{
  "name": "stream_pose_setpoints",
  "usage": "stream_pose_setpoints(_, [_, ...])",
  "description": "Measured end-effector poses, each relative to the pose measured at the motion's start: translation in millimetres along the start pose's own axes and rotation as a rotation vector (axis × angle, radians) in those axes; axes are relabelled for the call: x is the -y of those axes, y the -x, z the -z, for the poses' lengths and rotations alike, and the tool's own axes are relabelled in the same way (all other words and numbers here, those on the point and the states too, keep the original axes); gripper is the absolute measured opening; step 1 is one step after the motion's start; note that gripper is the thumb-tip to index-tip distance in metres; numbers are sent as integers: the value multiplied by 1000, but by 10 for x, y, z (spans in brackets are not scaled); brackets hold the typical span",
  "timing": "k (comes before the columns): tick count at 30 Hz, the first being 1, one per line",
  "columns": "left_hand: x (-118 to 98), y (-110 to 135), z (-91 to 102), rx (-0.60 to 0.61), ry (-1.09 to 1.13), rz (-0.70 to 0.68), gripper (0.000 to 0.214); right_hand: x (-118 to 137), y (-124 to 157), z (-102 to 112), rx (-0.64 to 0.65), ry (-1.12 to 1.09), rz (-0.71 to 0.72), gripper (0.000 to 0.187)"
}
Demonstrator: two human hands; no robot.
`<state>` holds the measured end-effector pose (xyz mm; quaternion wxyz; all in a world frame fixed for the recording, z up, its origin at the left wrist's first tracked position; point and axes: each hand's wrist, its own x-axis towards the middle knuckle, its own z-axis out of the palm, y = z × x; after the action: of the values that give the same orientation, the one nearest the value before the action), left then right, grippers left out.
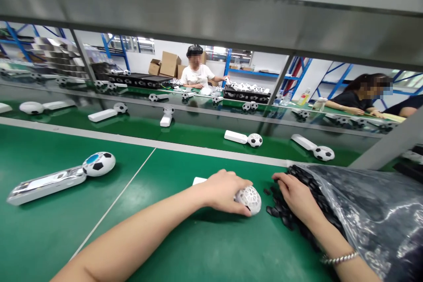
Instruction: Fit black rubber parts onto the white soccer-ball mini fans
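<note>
My left hand (224, 190) is closed around a white handheld fan with a football-shaped head (251, 200), which rests on the green table. Its grille faces up between thumb and fingers, and part of its white handle shows behind my wrist. To the right, my right hand (294, 194) reaches over a pile of small black plastic pieces (302, 176), fingers curled and pressed together. What its fingertips hold, if anything, is too small to make out. The pieces spill from a clear plastic bag (380, 207). Another football fan (99, 164) with a shiny handle lies at the left.
Beyond the table's grey edge strip (198, 150), several football fans lie spaced along a green conveyor (194, 134). A metal shelf (211, 17) crosses overhead, with a slanted post (386, 141) at right. Two people (198, 75) sit across the line, near black trays (247, 95).
</note>
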<state>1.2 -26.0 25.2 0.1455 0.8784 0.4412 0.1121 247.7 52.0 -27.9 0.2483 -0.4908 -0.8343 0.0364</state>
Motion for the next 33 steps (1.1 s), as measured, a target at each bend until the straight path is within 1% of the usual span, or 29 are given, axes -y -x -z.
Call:
stream_pose_setpoints(1, [-10, 8, -3, -12, -15, 50, 65, 56, 18, 33, -3, -59, 7, 28])
stream_pose_setpoints(3, [-35, 18, -39, -74, -49, 164, 68, 188, 58, 99, 9, -180, 28, 23])
stream_pose_setpoints(5, [-52, 20, -89, -133, -82, 217, 71, 324, 97, 155, 28, -272, 60, 21])
stream_pose_setpoints(8, [-42, 9, -124, -122, -98, 188, 67, 483, 138, 210, -27, -314, 103, 17])
stream_pose_setpoints(11, [-13, -6, -113, -111, -108, 150, 70, 576, 173, 237, -68, -384, 106, 15])
stream_pose_setpoints(13, [-2, -15, -113, -134, -114, 155, 74, 618, 202, 242, -27, -478, 78, 13])
stream_pose_setpoints(16, [9, -32, -134, -159, -100, 169, 79, 666, 249, 250, 84, -601, 32, 11])
stream_pose_setpoints(18, [21, -45, -139, -162, -89, 149, 76, 690, 273, 269, 144, -622, 41, 19])
stream_pose_setpoints(20, [36, -55, -128, -155, -78, 125, 71, 707, 285, 293, 183, -582, 81, 24])
stream_pose_setpoints(22, [47, -58, -111, -143, -67, 123, 69, 716, 287, 309, 198, -554, 80, 20])
stream_pose_setpoints(23, [50, -57, -105, -137, -63, 133, 70, 718, 286, 312, 200, -570, 54, 18])
stream_pose_setpoints(26, [49, -53, -111, -133, -58, 161, 74, 725, 281, 304, 200, -703, -59, 15])
stream_pose_setpoints(28, [44, -51, -128, -139, -57, 165, 75, 737, 280, 295, 168, -710, -59, 15])
stream_pose_setpoints(31, [36, -54, -149, -149, -42, 169, 76, 768, 285, 281, 115, -634, -23, 12])
stream_pose_setpoints(33, [28, -60, -155, -161, -27, 179, 78, 788, 294, 263, 146, -653, -38, 10])
